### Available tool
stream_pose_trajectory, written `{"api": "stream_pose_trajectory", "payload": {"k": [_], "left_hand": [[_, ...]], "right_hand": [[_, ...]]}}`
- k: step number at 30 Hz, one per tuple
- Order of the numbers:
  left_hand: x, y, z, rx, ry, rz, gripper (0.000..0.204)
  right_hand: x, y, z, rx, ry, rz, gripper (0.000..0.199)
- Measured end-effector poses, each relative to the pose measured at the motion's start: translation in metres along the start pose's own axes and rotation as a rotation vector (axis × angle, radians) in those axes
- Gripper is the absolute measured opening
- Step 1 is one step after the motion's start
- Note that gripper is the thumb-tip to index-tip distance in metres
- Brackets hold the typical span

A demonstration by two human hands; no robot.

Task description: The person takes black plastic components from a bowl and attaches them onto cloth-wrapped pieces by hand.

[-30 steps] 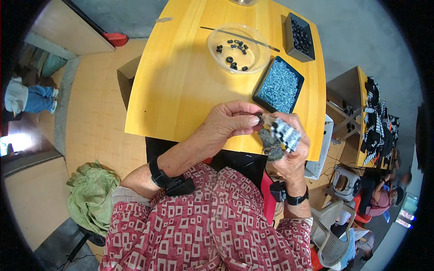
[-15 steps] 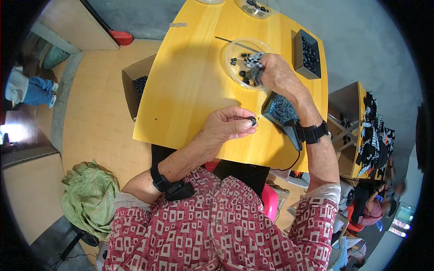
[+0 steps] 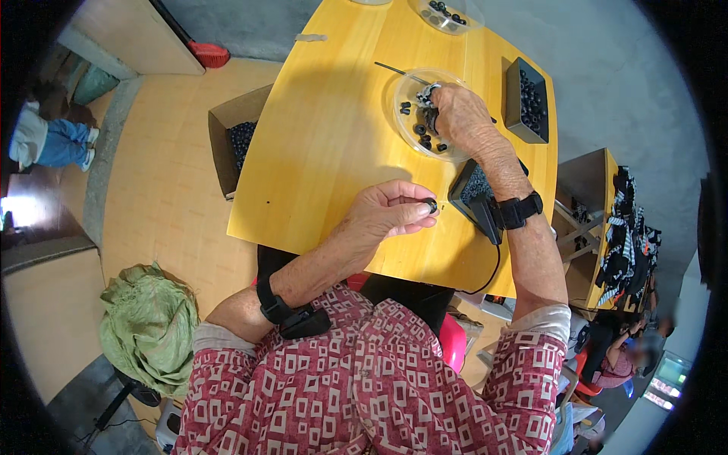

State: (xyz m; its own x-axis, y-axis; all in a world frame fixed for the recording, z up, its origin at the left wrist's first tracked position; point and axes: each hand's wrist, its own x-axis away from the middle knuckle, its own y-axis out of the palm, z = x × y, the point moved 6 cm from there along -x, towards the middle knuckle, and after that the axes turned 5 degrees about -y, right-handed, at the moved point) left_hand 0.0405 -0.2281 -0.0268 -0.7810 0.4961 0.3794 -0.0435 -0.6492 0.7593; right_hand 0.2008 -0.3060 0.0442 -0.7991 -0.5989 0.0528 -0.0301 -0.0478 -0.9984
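Clear dish (image 3: pixel 406 140) holds black rings (image 3: pixel 419 130).

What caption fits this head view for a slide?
Seated at a yellow table, the left hand pinches a small black ring while the right hand reaches into a clear dish.

You sit in a small assembly workshop: yellow worktop (image 3: pixel 334 144), parts trays (image 3: pixel 531 98), cardboard box (image 3: pixel 235 144) of black pieces.
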Motion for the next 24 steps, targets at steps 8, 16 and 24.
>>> {"api": "stream_pose_trajectory", "payload": {"k": [8, 16, 24], "left_hand": [[0.002, 0.0, 0.004, -0.018, -0.012, 0.023, 0.02], [0.006, 0.002, 0.014, -0.006, 0.025, 0.047, 0.02], [0.01, 0.009, 0.03, 0.054, 0.103, 0.033, 0.02]], "right_hand": [[0.018, 0.005, 0.037, -0.743, 0.126, 0.229, 0.012], [0.05, -0.015, 0.014, -0.969, 0.067, 0.35, 0.013], [0.116, -0.039, -0.033, -1.058, 0.063, 0.315, 0.019]]}}
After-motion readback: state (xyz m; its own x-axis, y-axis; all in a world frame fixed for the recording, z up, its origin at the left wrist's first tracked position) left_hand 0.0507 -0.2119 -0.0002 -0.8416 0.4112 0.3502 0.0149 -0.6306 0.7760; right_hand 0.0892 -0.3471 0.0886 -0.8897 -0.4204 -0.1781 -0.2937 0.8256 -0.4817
